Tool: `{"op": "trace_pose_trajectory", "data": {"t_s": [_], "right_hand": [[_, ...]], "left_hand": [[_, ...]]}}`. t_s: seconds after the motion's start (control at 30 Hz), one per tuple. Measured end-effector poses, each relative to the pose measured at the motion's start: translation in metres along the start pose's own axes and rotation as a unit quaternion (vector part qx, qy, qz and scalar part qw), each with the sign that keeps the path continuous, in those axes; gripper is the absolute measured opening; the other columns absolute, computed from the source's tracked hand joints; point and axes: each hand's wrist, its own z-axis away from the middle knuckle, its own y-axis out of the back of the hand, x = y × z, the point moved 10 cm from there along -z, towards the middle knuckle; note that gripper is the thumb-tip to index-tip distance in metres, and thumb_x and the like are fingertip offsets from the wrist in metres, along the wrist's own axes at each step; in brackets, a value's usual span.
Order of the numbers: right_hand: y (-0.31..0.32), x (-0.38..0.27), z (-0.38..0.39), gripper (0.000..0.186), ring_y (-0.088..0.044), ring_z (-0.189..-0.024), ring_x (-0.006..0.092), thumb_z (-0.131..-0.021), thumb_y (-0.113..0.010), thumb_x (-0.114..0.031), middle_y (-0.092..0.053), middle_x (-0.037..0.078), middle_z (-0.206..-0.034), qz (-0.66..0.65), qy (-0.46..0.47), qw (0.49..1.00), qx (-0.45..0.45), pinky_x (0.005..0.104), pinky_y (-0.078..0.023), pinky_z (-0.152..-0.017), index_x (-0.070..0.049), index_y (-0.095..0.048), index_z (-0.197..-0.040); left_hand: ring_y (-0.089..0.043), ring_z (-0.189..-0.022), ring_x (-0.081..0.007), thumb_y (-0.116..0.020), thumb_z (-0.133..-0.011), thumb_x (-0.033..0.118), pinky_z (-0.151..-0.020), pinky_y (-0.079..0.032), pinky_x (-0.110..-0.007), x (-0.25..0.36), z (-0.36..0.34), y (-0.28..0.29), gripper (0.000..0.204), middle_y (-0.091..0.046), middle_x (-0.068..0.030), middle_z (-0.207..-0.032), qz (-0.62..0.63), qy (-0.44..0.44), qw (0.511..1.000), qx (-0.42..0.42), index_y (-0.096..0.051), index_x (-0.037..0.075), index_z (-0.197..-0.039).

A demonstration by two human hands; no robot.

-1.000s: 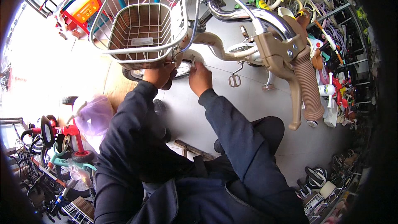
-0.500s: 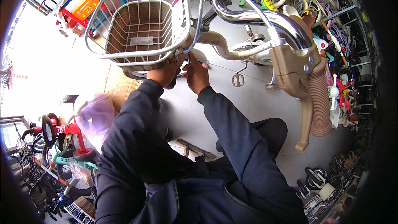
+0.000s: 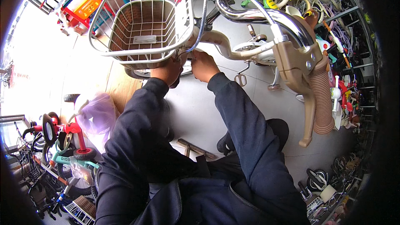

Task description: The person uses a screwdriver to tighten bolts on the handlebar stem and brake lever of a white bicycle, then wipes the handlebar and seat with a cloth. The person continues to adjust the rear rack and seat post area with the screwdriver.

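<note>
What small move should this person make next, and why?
Perhaps a small, careful adjustment with the right hand, while the left hand braces. The left is just below the white wire basket, and the right is close beside it, near the lower end of the silver cable. I can't tell exactly what they grip.

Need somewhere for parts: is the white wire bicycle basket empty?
Nearly empty: the basket shows brown woven sides and one small white rectangular piece.

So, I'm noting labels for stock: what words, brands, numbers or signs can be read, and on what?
Teal bike frame: dark lettering, which I won't copy out.
Pale plate on the basket: no readable text.
Yellow piece, upper right: dark marks too small to read.
</note>
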Motion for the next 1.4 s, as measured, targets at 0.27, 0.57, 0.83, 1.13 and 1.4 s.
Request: {"op": "trace_pose_trajectory", "data": {"t_s": [0.27,0.57,0.83,1.13,1.4], "right_hand": [[-0.013,0.003,-0.013,0.027,-0.071,-0.069,0.0281,-0.089,-0.052,-0.006,-0.071,0.019,-0.081,0.141,0.063,0.978,-0.137,0.0403,-0.057,-0.064,0.003,-0.066,-0.11],[-0.006,0.016,0.014,0.043,-0.069,-0.073,0.0303,-0.094,-0.049,-0.004,-0.069,0.019,-0.088,-0.161,-0.028,0.981,0.106,0.0422,-0.055,-0.067,-0.007,-0.054,-0.137],[-0.04,0.026,0.02,0.066,-0.07,-0.089,0.0388,-0.089,-0.056,0.002,-0.071,0.021,-0.1,-0.205,-0.054,0.974,0.076,0.0468,-0.055,-0.078,-0.006,-0.037,-0.152],[-0.049,0.037,0.019,0.068,-0.071,-0.083,0.0372,-0.093,-0.054,-0.002,-0.07,0.023,-0.103,-0.257,-0.092,0.961,0.045,0.0471,-0.056,-0.074,-0.01,-0.031,-0.156],[-0.011,0.026,0.008,0.037,-0.068,-0.073,0.0316,-0.101,-0.047,-0.015,-0.069,0.018,-0.083,-0.103,-0.035,0.993,0.036,0.0437,-0.054,-0.073,-0.007,-0.057,-0.135]], "left_hand": [[-0.067,-0.091,-0.0252,-0.069,-0.091,0.024,-0.085,-0.052,-0.04,-0.003,0.001,-0.003,0.073,-0.069,-0.0138,-0.098,-0.096,-0.044,0.992,0.072,-0.037,0.001,-0.152],[-0.069,-0.087,-0.0249,-0.069,-0.09,0.018,-0.082,-0.054,-0.038,-0.004,-0.001,-0.001,0.08,-0.07,-0.0156,-0.101,-0.03,-0.034,0.999,0.022,-0.028,-0.001,-0.156],[-0.066,-0.096,-0.0259,-0.072,-0.089,0.023,-0.091,-0.049,-0.038,0.006,0.006,0.006,0.082,-0.068,-0.0144,-0.105,-0.041,0.014,0.999,-0.015,-0.031,-0.003,-0.155],[-0.066,-0.096,-0.0241,-0.071,-0.091,0.023,-0.092,-0.049,-0.036,-0.009,-0.004,-0.007,0.081,-0.068,-0.0136,-0.106,0.012,-0.018,1.0,0.006,-0.03,-0.002,-0.156],[-0.065,-0.086,-0.0234,-0.07,-0.092,0.023,-0.084,-0.052,-0.037,-0.025,-0.01,-0.017,0.08,-0.066,-0.0126,-0.099,0.017,-0.029,0.999,0.014,-0.028,-0.003,-0.156]]}}
